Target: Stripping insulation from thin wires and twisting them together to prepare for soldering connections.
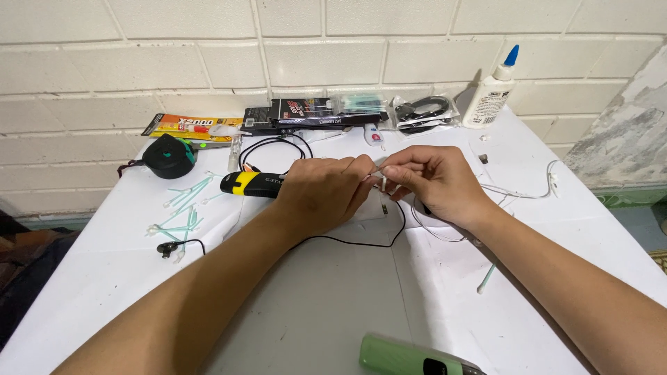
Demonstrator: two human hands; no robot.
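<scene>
At table centre, left hand (323, 191) and right hand (431, 180) pinch a small white earphone piece (382, 182) together; black-yellow tool (250, 184) at 9 o'clock.

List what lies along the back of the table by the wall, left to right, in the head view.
Orange glue pack → black flat package → clear bag with a black cable → white glue bottle with a blue tip.
</scene>
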